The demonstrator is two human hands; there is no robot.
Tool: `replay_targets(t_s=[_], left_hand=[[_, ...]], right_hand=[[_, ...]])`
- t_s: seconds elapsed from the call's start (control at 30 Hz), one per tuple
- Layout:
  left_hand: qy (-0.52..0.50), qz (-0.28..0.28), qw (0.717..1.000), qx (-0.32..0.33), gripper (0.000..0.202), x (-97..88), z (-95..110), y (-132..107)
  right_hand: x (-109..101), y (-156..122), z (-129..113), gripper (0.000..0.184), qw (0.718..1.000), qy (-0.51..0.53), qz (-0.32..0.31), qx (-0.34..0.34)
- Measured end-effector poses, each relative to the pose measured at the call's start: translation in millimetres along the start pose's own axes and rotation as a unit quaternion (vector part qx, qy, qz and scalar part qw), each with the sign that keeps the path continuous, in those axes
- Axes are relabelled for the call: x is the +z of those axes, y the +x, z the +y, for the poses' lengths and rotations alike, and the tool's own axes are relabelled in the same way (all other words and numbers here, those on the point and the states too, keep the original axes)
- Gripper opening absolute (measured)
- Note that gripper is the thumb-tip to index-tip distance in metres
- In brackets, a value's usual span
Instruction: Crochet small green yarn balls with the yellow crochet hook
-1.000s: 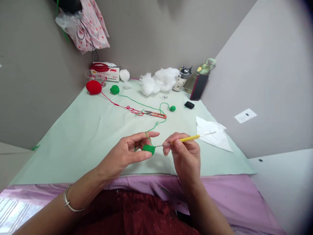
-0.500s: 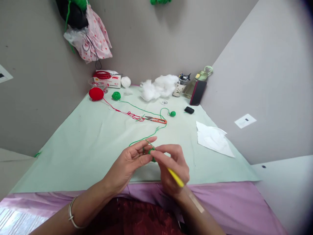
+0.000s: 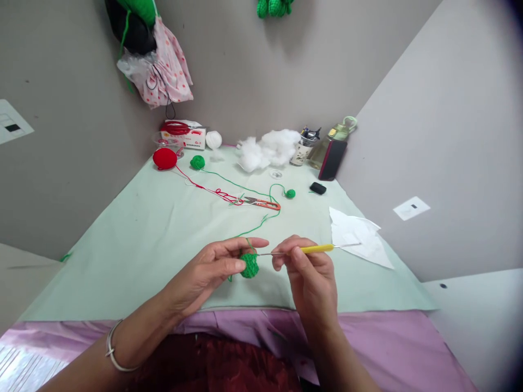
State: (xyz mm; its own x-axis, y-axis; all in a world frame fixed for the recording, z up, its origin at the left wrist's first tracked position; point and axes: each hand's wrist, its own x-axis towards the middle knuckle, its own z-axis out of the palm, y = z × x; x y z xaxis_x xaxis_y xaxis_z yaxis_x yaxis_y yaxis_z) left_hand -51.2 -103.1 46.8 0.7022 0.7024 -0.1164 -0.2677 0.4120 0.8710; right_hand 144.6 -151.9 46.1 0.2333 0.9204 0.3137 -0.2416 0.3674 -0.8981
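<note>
My left hand (image 3: 218,267) pinches a small green crocheted piece (image 3: 249,265) between thumb and fingers. Green yarn (image 3: 255,228) runs over its outstretched index finger and back across the table. In my right hand (image 3: 308,267) is a crochet hook (image 3: 316,249) with a yellow handle and metal ends, held level. Its left tip meets the upper right edge of the green piece; whether it is in a loop I cannot tell. The other end points right, over a white paper (image 3: 359,237). Beyond my hands lie orange thread snips (image 3: 267,204).
Red yarn (image 3: 165,159), a green yarn ball (image 3: 198,162) and white stuffing (image 3: 267,149) sit towards the back. A smaller green ball (image 3: 290,194) and a black object (image 3: 317,188) are at right. A phone (image 3: 332,160) leans on a bottle (image 3: 322,152) beside a pen cup (image 3: 301,151).
My right hand has moved right, away from my left, and the hook has turned from slanting to level. The green piece, mostly covered before, now shows. The view has shifted slightly.
</note>
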Motion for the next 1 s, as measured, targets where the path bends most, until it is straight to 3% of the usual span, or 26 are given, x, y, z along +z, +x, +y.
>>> replay_targets(t_s=[0.2, 0.3, 0.4, 0.47, 0.53, 0.63, 0.73, 0.87, 1.0], left_hand=[[0.030, 0.008, 0.999, 0.027, 0.043, 4.9, -2, 1], [0.018, 0.024, 0.999, 0.037, 0.051, 13.5, -7, 4], [-0.019, 0.043, 0.999, 0.028, 0.060, 19.1, -12, 5], [-0.011, 0.066, 0.997, 0.029, 0.067, 19.9, -13, 5], [0.058, 0.100, 0.991, 0.062, 0.069, 18.7, -12, 4], [0.245, 0.147, 0.944, 0.166, 0.053, 14.6, -10, 4], [0.383, 0.127, 0.881, 0.247, 0.031, 8.8, -7, 4], [0.495, 0.050, 0.828, 0.258, 0.035, 1.4, -1, 3], [0.564, 0.058, 0.778, 0.270, 0.023, -1.3, 5, 6]], right_hand=[[3, -2, -1, 0.017, 0.999, 0.020, -0.029, 0.037], [9, -8, 4, 0.014, 0.991, -0.106, -0.045, -0.065], [14, -12, 9, 0.027, 0.961, -0.219, -0.031, -0.164], [16, -11, 11, 0.030, 0.957, -0.232, -0.032, -0.169], [16, -8, 10, 0.026, 0.963, -0.225, -0.049, -0.139], [16, -3, 7, 0.018, 0.968, -0.222, -0.078, -0.084], [17, 2, 4, 0.016, 0.973, -0.211, -0.086, -0.021], [21, 9, 6, 0.012, 0.976, -0.166, -0.122, 0.069], [25, 10, 12, 0.011, 0.980, -0.172, -0.087, 0.056]])
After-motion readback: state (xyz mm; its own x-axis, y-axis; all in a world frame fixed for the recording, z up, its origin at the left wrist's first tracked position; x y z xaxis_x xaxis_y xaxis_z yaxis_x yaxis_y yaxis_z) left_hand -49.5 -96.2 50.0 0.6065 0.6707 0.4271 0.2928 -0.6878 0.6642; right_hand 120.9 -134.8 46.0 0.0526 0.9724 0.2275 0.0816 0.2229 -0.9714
